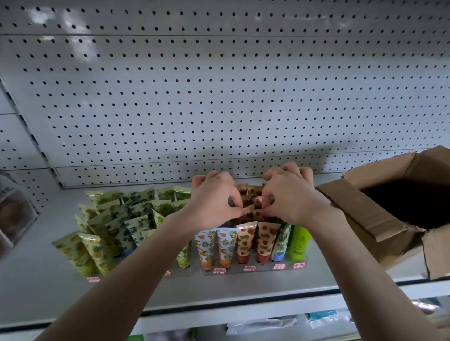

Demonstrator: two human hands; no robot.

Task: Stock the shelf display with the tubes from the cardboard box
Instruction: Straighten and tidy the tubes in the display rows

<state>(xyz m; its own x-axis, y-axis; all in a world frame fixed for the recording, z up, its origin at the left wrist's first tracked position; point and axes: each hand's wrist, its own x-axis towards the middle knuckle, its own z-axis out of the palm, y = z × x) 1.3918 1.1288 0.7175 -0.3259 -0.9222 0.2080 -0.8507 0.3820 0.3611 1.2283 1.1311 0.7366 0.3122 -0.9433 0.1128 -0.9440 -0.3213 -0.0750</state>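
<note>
Pinching strawberry-print tubes (255, 215) with clamped fingers (235, 200), left hand (214, 202) and right hand (290, 195) crowd a packed display (237, 271); a nudge could topple others.

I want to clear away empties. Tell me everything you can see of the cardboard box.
The cardboard box is plain brown board, creased and worn, with a split down its near corner. It stands on the grey shelf, right of the tubes, top flaps folded open. Its inside is dark, so contents cannot be told. The right hand is close beside its left flap.
</note>
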